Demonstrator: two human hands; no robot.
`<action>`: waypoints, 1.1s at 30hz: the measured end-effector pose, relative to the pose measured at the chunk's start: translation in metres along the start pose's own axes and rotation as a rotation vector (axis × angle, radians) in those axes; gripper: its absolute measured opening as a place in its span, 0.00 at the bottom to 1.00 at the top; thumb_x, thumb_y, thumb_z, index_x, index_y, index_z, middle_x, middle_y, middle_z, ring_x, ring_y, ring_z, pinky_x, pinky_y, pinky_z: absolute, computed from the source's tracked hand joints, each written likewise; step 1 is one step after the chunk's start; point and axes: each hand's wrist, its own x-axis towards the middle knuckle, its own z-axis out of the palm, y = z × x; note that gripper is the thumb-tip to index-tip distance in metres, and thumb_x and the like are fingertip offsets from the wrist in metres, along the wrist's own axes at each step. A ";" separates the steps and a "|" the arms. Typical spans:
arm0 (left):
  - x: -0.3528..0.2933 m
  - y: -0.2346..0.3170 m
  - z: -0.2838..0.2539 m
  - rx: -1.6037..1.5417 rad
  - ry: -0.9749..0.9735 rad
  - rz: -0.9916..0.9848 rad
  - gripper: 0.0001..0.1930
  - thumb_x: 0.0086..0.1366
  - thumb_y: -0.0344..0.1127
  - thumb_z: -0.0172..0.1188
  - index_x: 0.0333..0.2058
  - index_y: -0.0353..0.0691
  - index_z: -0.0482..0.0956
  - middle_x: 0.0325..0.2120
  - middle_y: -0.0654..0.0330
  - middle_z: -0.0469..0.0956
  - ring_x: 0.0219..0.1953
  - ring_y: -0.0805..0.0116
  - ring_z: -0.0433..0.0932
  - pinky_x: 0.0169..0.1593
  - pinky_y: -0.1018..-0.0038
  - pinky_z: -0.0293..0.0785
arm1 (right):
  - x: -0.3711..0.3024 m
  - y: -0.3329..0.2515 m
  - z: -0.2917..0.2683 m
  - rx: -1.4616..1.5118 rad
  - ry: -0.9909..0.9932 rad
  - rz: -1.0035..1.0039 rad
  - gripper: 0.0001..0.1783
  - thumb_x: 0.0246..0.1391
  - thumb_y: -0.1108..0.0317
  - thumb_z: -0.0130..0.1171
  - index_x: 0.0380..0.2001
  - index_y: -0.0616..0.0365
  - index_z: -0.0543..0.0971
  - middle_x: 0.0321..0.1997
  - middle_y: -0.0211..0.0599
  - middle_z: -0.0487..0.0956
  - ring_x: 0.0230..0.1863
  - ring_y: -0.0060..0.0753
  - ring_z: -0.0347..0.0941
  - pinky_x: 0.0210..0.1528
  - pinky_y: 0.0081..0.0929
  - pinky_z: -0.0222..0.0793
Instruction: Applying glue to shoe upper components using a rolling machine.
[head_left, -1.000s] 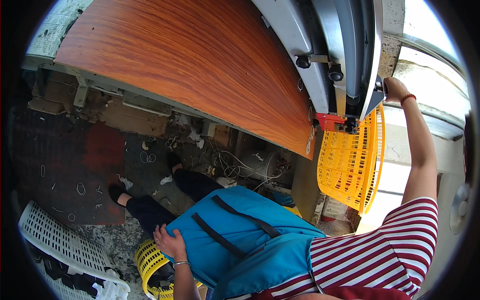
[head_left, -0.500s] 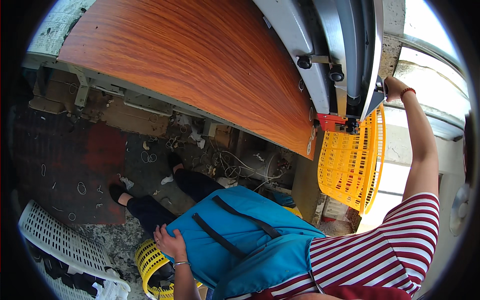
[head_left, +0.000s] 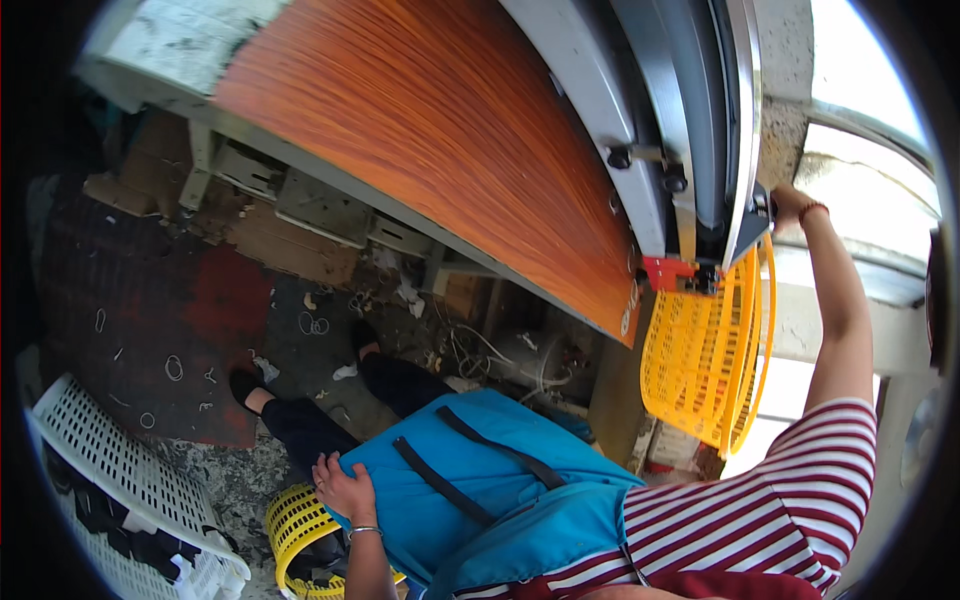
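My left hand point(head_left: 345, 490), with a bracelet at its wrist, lies on the blue apron point(head_left: 490, 460) over my lap, fingers apart and holding nothing. My right arm reaches out to the far right. At its end my right hand point(head_left: 792, 207), wearing a red beaded bracelet, is closed at the near end of a long grey machine point(head_left: 690, 130) with metal rails and black knobs. What the fingers grip there is hidden. A red block point(head_left: 668, 273) sits at the machine's near corner, beside my hand. The machine stands along the right side of a wood-grain table point(head_left: 430, 130).
A yellow basket point(head_left: 690, 360) stands below the machine's near end. By my left arm are another yellow basket point(head_left: 295, 525) and a pale basket point(head_left: 125, 450) with dark pieces inside. Cords and scraps litter the dark floor point(head_left: 150, 330) under the table.
The whole view has shifted slightly, so the table and machine sit a little lower in the picture. Both hands keep their places, the left on the apron, the right at the machine's end.
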 end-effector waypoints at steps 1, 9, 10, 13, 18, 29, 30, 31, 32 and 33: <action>0.002 0.001 -0.001 0.004 -0.003 -0.005 0.23 0.55 0.40 0.62 0.50 0.43 0.81 0.61 0.54 0.74 0.66 0.49 0.67 0.63 0.51 0.65 | -0.006 -0.007 0.000 0.048 0.034 0.032 0.31 0.24 0.64 0.82 0.39 0.61 0.86 0.39 0.45 0.87 0.42 0.41 0.84 0.46 0.33 0.81; 0.000 -0.003 -0.009 -0.039 -0.011 -0.075 0.24 0.52 0.39 0.66 0.50 0.44 0.82 0.61 0.55 0.74 0.67 0.50 0.66 0.64 0.53 0.63 | -0.109 -0.101 -0.187 0.311 1.156 -0.073 0.26 0.53 0.71 0.68 0.56 0.47 0.78 0.46 0.34 0.82 0.43 0.37 0.81 0.47 0.34 0.79; 0.003 -0.001 -0.009 -0.045 -0.011 -0.070 0.24 0.52 0.40 0.66 0.50 0.44 0.82 0.61 0.55 0.74 0.67 0.51 0.66 0.64 0.54 0.63 | -0.116 -0.102 -0.217 0.262 1.458 -0.188 0.27 0.57 0.69 0.67 0.60 0.47 0.76 0.48 0.32 0.82 0.40 0.30 0.80 0.43 0.29 0.79; 0.002 -0.004 -0.006 -0.051 0.017 -0.070 0.23 0.52 0.40 0.66 0.49 0.44 0.82 0.61 0.56 0.74 0.67 0.51 0.66 0.64 0.55 0.64 | -0.167 -0.124 -0.306 0.120 1.988 -0.290 0.31 0.60 0.67 0.68 0.66 0.48 0.72 0.59 0.35 0.79 0.43 0.25 0.76 0.45 0.27 0.76; 0.001 -0.001 -0.012 -0.098 0.020 -0.094 0.22 0.53 0.40 0.64 0.48 0.44 0.82 0.60 0.54 0.75 0.67 0.48 0.66 0.64 0.54 0.63 | -0.228 -0.182 -0.380 -0.434 1.733 -0.139 0.33 0.42 0.76 0.65 0.57 0.57 0.75 0.43 0.43 0.80 0.41 0.46 0.79 0.48 0.40 0.73; 0.003 -0.005 -0.007 -0.131 0.031 -0.099 0.22 0.54 0.41 0.64 0.49 0.44 0.82 0.61 0.55 0.75 0.67 0.49 0.67 0.63 0.54 0.64 | -0.206 -0.145 -0.458 -0.415 1.180 -0.222 0.22 0.34 0.63 0.72 0.38 0.54 0.83 0.33 0.46 0.83 0.38 0.54 0.80 0.39 0.47 0.76; 0.003 -0.004 -0.010 -0.127 0.028 -0.102 0.22 0.54 0.40 0.64 0.49 0.44 0.82 0.61 0.55 0.75 0.67 0.49 0.67 0.63 0.54 0.64 | -0.204 -0.144 -0.463 -0.476 1.095 -0.089 0.22 0.32 0.61 0.74 0.36 0.54 0.83 0.31 0.46 0.83 0.36 0.55 0.80 0.38 0.47 0.76; 0.004 -0.003 -0.011 -0.125 0.024 -0.103 0.22 0.54 0.40 0.64 0.49 0.44 0.82 0.61 0.55 0.75 0.67 0.49 0.67 0.63 0.54 0.64 | -0.202 -0.142 -0.467 -0.535 1.006 0.045 0.23 0.31 0.59 0.76 0.35 0.55 0.83 0.30 0.46 0.83 0.34 0.57 0.80 0.36 0.47 0.76; 0.004 -0.002 -0.010 -0.128 0.020 -0.100 0.22 0.54 0.40 0.64 0.49 0.44 0.82 0.61 0.55 0.75 0.67 0.49 0.67 0.63 0.54 0.64 | -0.199 -0.130 -0.465 -0.575 1.085 -0.026 0.19 0.34 0.60 0.73 0.31 0.55 0.83 0.25 0.47 0.81 0.31 0.58 0.79 0.34 0.48 0.76; 0.004 -0.003 -0.008 -0.131 0.022 -0.102 0.22 0.54 0.40 0.64 0.48 0.44 0.82 0.61 0.55 0.75 0.67 0.49 0.67 0.63 0.54 0.64 | -0.202 -0.140 -0.461 -0.578 1.085 -0.027 0.19 0.34 0.60 0.73 0.31 0.55 0.83 0.25 0.47 0.81 0.31 0.58 0.79 0.34 0.48 0.76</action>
